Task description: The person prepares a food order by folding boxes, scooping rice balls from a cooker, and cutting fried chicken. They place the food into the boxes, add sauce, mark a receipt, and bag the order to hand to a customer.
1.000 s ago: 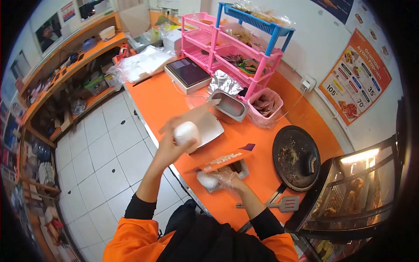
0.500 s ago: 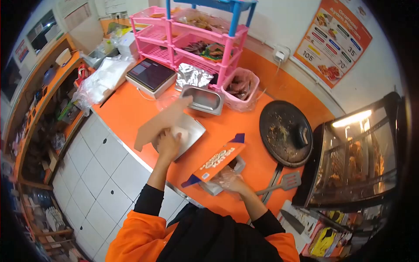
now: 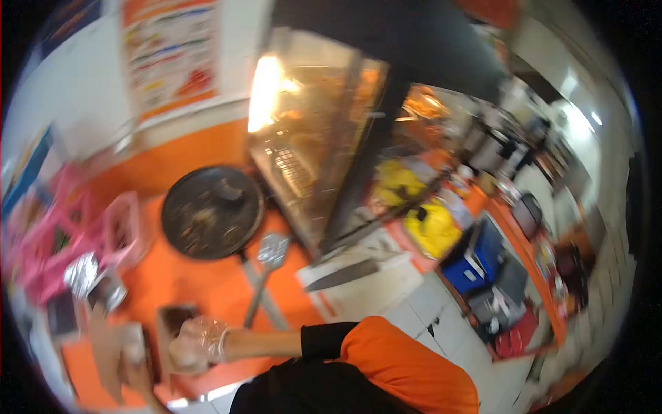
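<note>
At the lower left, my left hand (image 3: 140,376) is beside an opened cardboard box with a raised brown flap (image 3: 105,355) and a pale inside (image 3: 135,345). Its fingers are smeared by motion. My right hand (image 3: 196,345), in a clear plastic glove, is at a second small box (image 3: 174,319) with a dark inside. The gloved fingers look curled but are too blurred to read. A spatula with a slotted blade (image 3: 272,251) lies right of the gloved hand, its handle pointing towards me.
A round black pan-like plate (image 3: 212,214) with crumbs sits on the orange counter (image 3: 148,290). Behind stands a lit glass display cabinet (image 3: 310,131). A large knife (image 3: 343,274) lies on a white board (image 3: 386,284). Pink shelves (image 3: 52,238) and a foil piece (image 3: 81,274) are left.
The view has swung to the right, so the counter things now appear further left and the area beyond the cabinet shows. Both hands remain near their boxes; the orange printed lid is no longer recognisable.
</note>
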The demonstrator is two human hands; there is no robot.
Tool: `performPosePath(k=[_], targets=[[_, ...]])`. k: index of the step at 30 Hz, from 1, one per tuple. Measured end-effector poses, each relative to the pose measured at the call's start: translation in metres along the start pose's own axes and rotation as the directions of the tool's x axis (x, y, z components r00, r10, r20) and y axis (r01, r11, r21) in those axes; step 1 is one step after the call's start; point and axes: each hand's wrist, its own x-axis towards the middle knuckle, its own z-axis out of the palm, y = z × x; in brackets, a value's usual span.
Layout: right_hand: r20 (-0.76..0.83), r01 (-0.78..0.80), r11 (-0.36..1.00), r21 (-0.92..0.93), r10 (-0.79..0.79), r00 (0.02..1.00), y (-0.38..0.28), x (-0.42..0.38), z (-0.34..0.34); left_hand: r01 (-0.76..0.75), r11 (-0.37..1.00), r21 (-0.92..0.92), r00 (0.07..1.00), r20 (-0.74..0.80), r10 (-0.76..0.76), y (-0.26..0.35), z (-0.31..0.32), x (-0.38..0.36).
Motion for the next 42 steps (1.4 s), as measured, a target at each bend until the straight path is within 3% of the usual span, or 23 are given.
performPosePath(k=[3,4,6,8,9,11,12,14,17,21,23,25,26,28,30,31,32,34,35,36,39,42], targets=[[-0.424,0.011,0.997,0.072,0.020,0.905,0.036,-0.067,-0.026,-0.091,0.983,-0.157,0.981,-0.185,0.061,0.122,-0.001,0.000],[-0.491,0.006,0.998,0.061,0.025,0.871,0.040,-0.107,-0.068,-0.122,0.969,-0.214,0.976,-0.205,0.077,0.156,0.001,-0.006],[-0.712,-0.006,0.968,-0.250,-0.180,0.678,0.078,-0.195,-0.132,-0.186,0.930,-0.319,0.967,-0.229,0.115,0.231,0.009,-0.026],[-0.918,-0.124,0.977,-0.171,-0.112,0.379,0.099,-0.286,-0.218,-0.221,0.887,-0.406,0.964,-0.230,0.135,0.302,0.021,-0.053],[-0.863,-0.426,0.810,-0.404,-0.183,0.471,0.105,-0.344,-0.275,-0.231,0.866,-0.443,0.963,-0.231,0.139,0.338,0.029,-0.066],[-1.000,-0.508,0.861,0.006,0.019,0.021,0.166,-0.441,-0.340,-0.233,0.837,-0.495,0.962,-0.245,0.123,0.403,0.045,-0.090],[-0.995,-0.580,0.814,-0.034,-0.080,-0.053,0.217,-0.494,-0.382,-0.232,0.831,-0.505,0.961,-0.253,0.114,0.431,0.051,-0.099],[-0.990,-0.899,0.437,0.013,-0.119,-0.073,0.243,-0.560,-0.445,-0.230,0.825,-0.517,0.956,-0.276,0.093,0.481,0.054,-0.112],[-0.997,-0.926,0.374,0.057,-0.036,-0.076,0.367,-0.672,-0.510,-0.187,0.848,-0.496,0.942,-0.336,0.011,0.524,0.050,-0.120],[-0.803,-0.743,0.362,0.563,0.453,-0.388,0.376,-0.661,-0.539,-0.096,0.898,-0.429,0.886,-0.447,-0.119,0.527,0.017,-0.118],[-0.955,-0.896,0.387,0.217,0.276,-0.112,0.388,-0.666,-0.529,-0.041,0.910,-0.412,0.850,-0.493,-0.185,0.519,-0.004,-0.117],[-0.940,-0.876,0.425,0.226,0.331,-0.082,0.394,-0.668,-0.518,-0.046,0.912,-0.408,0.839,-0.512,-0.186,0.526,-0.013,-0.123],[-0.860,-0.793,0.445,0.416,0.476,-0.184,0.381,-0.658,-0.518,-0.059,0.909,-0.413,0.831,-0.525,-0.185,0.531,-0.013,-0.126],[-0.832,-0.766,0.496,0.409,0.547,-0.090,0.353,-0.651,-0.521,-0.086,0.905,-0.416,0.817,-0.549,-0.175,0.539,-0.018,-0.131],[-0.889,-0.807,0.591,-0.004,0.368,0.273,0.323,-0.647,-0.529,-0.117,0.901,-0.418,0.800,-0.577,-0.164,0.545,-0.021,-0.134],[-0.878,-0.757,0.638,-0.141,0.272,0.393,0.296,-0.637,-0.552,-0.131,0.900,-0.416,0.790,-0.592,-0.158,0.547,-0.024,-0.135],[-0.922,-0.778,0.595,-0.203,0.153,0.357,0.305,-0.640,-0.571,-0.142,0.899,-0.414,0.781,-0.605,-0.156,0.549,-0.025,-0.139],[-0.935,-0.844,0.457,-0.281,0.067,0.348,0.297,-0.621,-0.619,-0.156,0.899,-0.409,0.767,-0.624,-0.151,0.551,-0.029,-0.149],[-0.927,-0.744,0.649,-0.160,0.159,0.339,0.339,-0.620,-0.632,-0.167,0.898,-0.407,0.758,-0.636,-0.147,0.553,-0.031,-0.153],[-0.903,-0.730,0.679,-0.076,0.263,0.339,0.368,-0.611,-0.648,-0.179,0.897,-0.404,0.746,-0.650,-0.143,0.554,-0.032,-0.155],[-0.807,-0.841,0.540,0.039,0.513,0.292,0.428,-0.578,-0.673,-0.209,0.901,-0.381,0.717,-0.686,-0.124,0.556,-0.034,-0.167],[-0.753,-0.829,0.539,0.148,0.605,0.259,0.458,-0.574,-0.678,-0.301,0.893,-0.335,0.667,-0.743,-0.053,0.555,-0.037,-0.177]])
